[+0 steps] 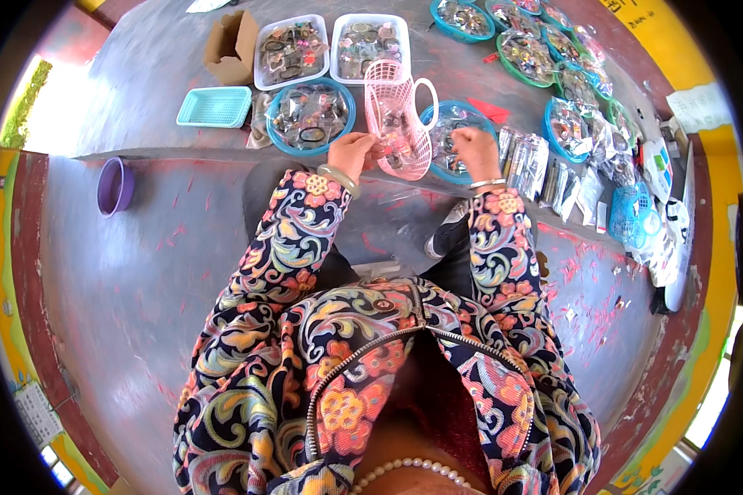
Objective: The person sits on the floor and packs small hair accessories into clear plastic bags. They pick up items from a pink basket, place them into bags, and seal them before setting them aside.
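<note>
My left hand [355, 155] is closed in a pinch at the left side of a pink plastic basket [380, 78] with a white-pink loop handle. Whatever its fingers hold is too small to make out. Small packaged items show inside the pink basket. My right hand [475, 154] hangs over a round blue basket [490, 124] of small clear packets, its fingers curled together; anything in them is hidden. Left of my left hand stands another round blue basket [276, 136], filled with clear packets and dark bands.
Two white baskets [332, 73] of packets stand behind, beside an open cardboard box [229, 49] and a turquoise tray [215, 107]. Silvery packets [527, 161] lie to the right, near several filled round baskets [527, 76]. A purple tub [115, 188] sits at left.
</note>
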A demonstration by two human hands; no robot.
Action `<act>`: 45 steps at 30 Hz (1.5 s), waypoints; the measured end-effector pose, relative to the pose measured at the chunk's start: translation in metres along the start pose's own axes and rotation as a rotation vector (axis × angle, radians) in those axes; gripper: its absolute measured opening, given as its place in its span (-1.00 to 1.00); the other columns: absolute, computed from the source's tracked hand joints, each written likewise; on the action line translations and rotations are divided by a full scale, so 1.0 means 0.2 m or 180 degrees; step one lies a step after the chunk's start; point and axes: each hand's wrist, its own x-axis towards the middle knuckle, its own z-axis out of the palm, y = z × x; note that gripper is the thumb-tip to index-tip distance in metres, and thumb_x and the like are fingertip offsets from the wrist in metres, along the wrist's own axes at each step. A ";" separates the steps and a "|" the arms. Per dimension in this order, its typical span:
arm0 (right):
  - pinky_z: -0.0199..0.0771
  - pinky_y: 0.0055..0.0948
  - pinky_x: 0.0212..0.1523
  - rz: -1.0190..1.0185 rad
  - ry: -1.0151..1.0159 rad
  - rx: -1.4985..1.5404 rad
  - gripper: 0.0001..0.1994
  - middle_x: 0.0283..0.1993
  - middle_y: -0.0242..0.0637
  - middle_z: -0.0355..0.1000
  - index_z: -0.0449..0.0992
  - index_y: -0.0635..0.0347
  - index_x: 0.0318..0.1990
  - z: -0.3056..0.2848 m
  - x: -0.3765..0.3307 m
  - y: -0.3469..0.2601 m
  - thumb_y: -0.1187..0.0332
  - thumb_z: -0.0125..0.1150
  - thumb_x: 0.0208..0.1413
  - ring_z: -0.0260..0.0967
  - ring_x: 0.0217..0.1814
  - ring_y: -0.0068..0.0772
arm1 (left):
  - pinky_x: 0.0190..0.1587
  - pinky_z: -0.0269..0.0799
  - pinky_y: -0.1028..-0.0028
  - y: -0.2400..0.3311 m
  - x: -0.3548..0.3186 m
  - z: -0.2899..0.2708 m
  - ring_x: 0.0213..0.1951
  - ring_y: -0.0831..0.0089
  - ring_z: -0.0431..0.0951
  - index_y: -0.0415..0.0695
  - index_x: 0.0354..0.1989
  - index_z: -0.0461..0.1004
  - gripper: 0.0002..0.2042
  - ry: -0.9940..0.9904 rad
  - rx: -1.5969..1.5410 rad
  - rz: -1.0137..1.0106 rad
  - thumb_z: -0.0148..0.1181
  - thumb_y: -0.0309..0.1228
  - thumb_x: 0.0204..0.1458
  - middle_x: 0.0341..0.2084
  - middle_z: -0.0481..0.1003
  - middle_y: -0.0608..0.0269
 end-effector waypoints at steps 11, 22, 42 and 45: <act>0.28 -0.60 -0.63 0.1238 -0.0572 0.0120 -0.81 -0.51 -0.38 0.40 0.49 0.19 -0.43 -0.24 0.36 0.43 0.29 0.03 -0.14 0.33 -0.54 -0.58 | -0.58 0.23 0.65 0.04 -0.04 0.03 -0.46 0.53 0.47 -0.22 -0.34 0.38 -0.84 0.0058 -0.0014 -0.0135 0.03 -0.39 -0.03 -0.49 0.46 0.24; 0.21 -0.22 0.02 0.0091 -0.1460 -0.2640 -0.73 0.06 -0.10 0.13 0.45 0.08 -0.20 0.34 0.17 0.55 0.31 -0.04 -0.10 0.12 0.10 -0.09 | -0.57 0.24 0.64 0.03 -0.03 0.04 -0.45 0.52 0.48 -0.19 -0.36 0.39 -0.85 0.0011 0.0152 -0.0226 0.05 -0.38 -0.04 -0.49 0.46 0.26; 0.35 -0.22 -0.25 -0.0504 -0.0455 -0.1920 -0.78 -0.29 0.06 0.37 0.42 0.32 -0.42 0.29 0.41 0.46 0.37 -0.14 -0.08 0.35 -0.29 0.00 | -0.55 0.25 0.64 0.03 -0.04 0.01 -0.46 0.54 0.46 -0.20 -0.35 0.38 -0.84 0.0041 0.0195 -0.0214 0.04 -0.37 -0.03 -0.48 0.47 0.26; 0.38 -0.31 -0.28 -0.0818 -0.0456 -0.1855 -0.77 -0.29 0.04 0.38 0.39 0.33 -0.30 0.02 0.41 0.32 0.39 -0.14 -0.03 0.37 -0.30 -0.09 | -0.56 0.24 0.64 0.01 -0.03 0.01 -0.46 0.55 0.46 -0.19 -0.36 0.39 -0.85 -0.0002 0.0162 -0.0145 0.04 -0.36 -0.03 -0.49 0.47 0.27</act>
